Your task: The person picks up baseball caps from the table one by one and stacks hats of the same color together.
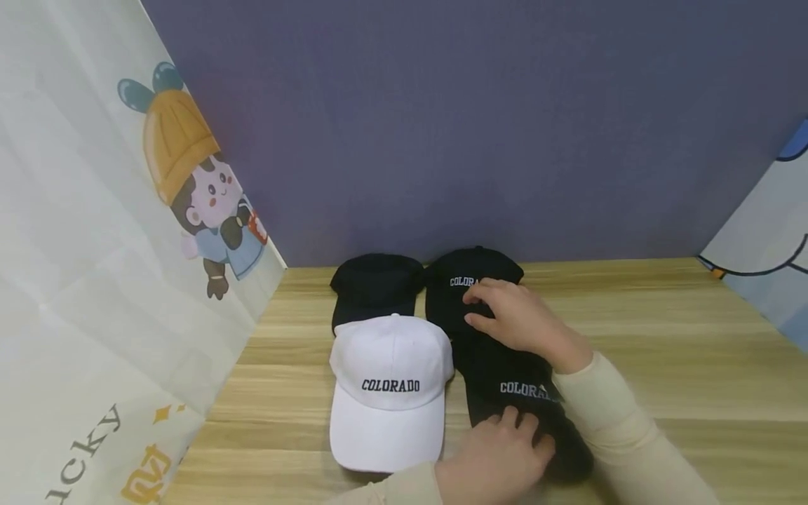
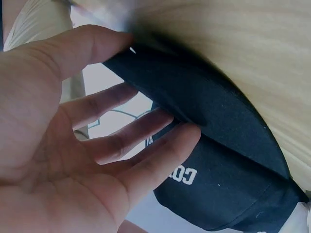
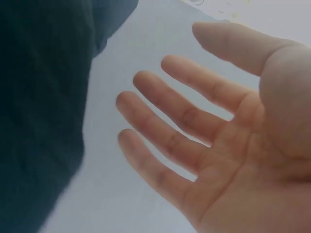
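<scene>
My left hand [image 1: 499,452] reaches over the brim of the front black cap [image 1: 505,368], whose white lettering starts COLORA. Seen from the left wrist, its thumb and loosely bent fingers stand apart over the dark brim [image 2: 218,107]; whether they press on it, I cannot tell. Farther back, my right hand [image 1: 520,315] hovers at the back right black cap [image 1: 447,308], hiding part of its lettering. The right wrist view shows that hand [image 3: 194,141] with spread fingers and nothing in them, beside a blurred dark shape [image 3: 43,107].
Left of the front black cap lies a white COLORADO cap [image 1: 391,358], brim toward me. Behind it is another black cap [image 1: 379,287]. A wood-grain table [image 1: 682,351] bears them all. A dark blue-grey panel [image 1: 442,126] stands behind, and a printed white sheet [image 1: 82,245] at left.
</scene>
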A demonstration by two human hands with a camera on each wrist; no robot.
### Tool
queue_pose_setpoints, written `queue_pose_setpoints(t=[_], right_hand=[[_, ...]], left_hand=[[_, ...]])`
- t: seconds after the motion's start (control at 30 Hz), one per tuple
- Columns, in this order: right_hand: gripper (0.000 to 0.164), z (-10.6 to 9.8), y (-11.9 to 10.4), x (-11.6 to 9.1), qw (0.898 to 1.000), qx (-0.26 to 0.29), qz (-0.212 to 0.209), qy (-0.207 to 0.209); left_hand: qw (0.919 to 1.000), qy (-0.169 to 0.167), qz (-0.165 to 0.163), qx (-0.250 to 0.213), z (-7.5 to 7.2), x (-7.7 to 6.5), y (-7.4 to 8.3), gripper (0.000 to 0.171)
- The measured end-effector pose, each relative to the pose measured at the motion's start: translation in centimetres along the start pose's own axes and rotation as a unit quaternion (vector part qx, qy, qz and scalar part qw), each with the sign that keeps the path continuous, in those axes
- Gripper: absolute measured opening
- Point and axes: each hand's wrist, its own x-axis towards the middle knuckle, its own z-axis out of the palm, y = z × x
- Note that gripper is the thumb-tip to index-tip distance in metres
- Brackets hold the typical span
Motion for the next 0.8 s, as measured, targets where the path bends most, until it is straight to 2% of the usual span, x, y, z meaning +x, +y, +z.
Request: queue_pose_setpoints(t=[0.1, 0.23, 0.37, 0.53, 0.63, 0.7, 0.8], right_hand=[[0.03, -0.7, 0.7, -0.4, 0.999, 0.006, 0.008, -0.031], [0.038, -1.7, 1.9, -1.0, 0.993, 0.0, 0.029, -0.111], [0.048, -2.2, 3.0, -1.4, 0.985, -0.001, 0.046, -0.168], [0.061, -2.3, 3.9, -1.8, 0.982, 0.001, 0.07, -0.178], [0.063, -2.0, 4.2, -2.1, 0.981, -0.006, 0.085, -0.177], [0.065, -1.8, 4.4, -2.3, 0.979, -0.008, 0.099, -0.179], [0.067, -1.6, 4.8, -2.7, 0.978, -0.008, 0.107, -0.177]], left_hand=[[0.9995, -0.021, -0.007, -0.022, -0.2, 0.1, -0.2, 0.015], [0.9966, -0.049, -0.018, -0.063, -0.3, 0.2, -0.5, 0.017], [0.9955, -0.054, -0.022, -0.074, -0.5, 0.2, -0.7, 0.018], [0.9967, -0.045, -0.013, -0.067, -0.8, 0.0, -0.9, 0.019], [0.994, -0.062, -0.003, -0.09, -1.1, 0.0, -1.2, 0.024], [0.9907, -0.08, 0.004, -0.11, -1.7, 0.0, -1.6, 0.029], [0.9867, -0.092, 0.013, -0.133, -3.5, -0.4, -2.9, 0.037]])
